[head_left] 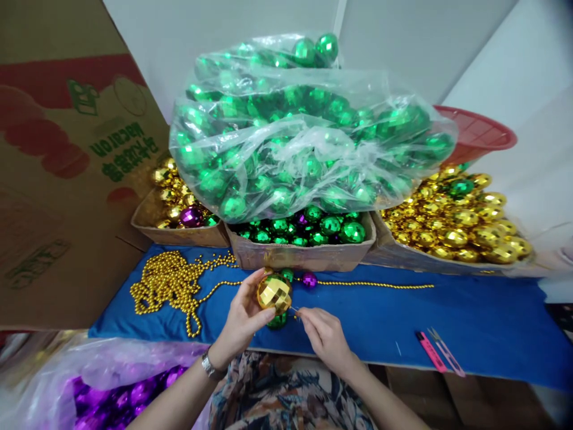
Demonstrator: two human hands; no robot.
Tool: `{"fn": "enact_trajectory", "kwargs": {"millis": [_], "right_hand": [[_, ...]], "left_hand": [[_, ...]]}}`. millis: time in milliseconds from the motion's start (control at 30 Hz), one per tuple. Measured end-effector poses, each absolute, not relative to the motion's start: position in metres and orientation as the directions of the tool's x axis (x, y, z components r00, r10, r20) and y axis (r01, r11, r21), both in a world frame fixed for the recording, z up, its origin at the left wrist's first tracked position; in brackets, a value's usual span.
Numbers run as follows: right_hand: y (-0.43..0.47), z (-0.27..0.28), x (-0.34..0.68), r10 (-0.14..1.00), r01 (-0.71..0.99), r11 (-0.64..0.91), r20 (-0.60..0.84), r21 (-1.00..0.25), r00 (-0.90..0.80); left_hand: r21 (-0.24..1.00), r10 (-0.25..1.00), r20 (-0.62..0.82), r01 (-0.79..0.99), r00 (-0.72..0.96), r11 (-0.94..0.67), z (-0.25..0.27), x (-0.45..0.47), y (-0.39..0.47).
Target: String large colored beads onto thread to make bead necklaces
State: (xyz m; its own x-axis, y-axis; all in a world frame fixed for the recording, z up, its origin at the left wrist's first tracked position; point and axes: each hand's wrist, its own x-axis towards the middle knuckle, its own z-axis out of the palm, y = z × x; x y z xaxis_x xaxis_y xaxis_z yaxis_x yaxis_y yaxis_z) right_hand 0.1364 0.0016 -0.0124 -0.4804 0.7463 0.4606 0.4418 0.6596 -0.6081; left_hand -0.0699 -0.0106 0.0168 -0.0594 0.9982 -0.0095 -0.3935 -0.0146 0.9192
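My left hand point(244, 313) is closed around a large shiny gold ball point(274, 293) with a mirrored, faceted surface, above the blue cloth. Just to its right, the fingers of my right hand point(324, 334) pinch a thin wire or thread-like piece at the ball's side; it is too fine to name surely. A green ball point(277, 321) shows below the gold one, and another green ball point(287, 275) peeks out behind it. Beside them lies a small purple ball point(309, 279), from which a gold bead string point(376, 285) runs to the right.
A heap of gold beads point(163, 283) lies at left. Behind stand cardboard boxes point(299, 255) of green and gold balls point(456, 221), under a big clear bag point(308, 137). A pink cutter point(431, 352) and thread snips point(446, 352) lie right. Purple balls point(120, 400) fill a bag lower left.
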Motion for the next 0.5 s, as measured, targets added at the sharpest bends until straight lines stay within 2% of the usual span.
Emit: {"fn": "enact_trajectory", "kwargs": {"millis": [300, 500], "right_hand": [[-0.0001, -0.0175, 0.1395, 0.734, 0.458, 0.675, 0.460, -0.579, -0.500], [-0.0033, -0.0166, 0.1390, 0.750, 0.472, 0.658, 0.449, -0.587, -0.486]], "left_hand": [[0.945, 1.000, 0.024, -0.326, -0.020, -0.029, 0.0195, -0.0680, -0.0149], [0.925, 0.999, -0.005, -0.379, -0.044, -0.012, 0.0149, -0.0670, -0.0167]]}}
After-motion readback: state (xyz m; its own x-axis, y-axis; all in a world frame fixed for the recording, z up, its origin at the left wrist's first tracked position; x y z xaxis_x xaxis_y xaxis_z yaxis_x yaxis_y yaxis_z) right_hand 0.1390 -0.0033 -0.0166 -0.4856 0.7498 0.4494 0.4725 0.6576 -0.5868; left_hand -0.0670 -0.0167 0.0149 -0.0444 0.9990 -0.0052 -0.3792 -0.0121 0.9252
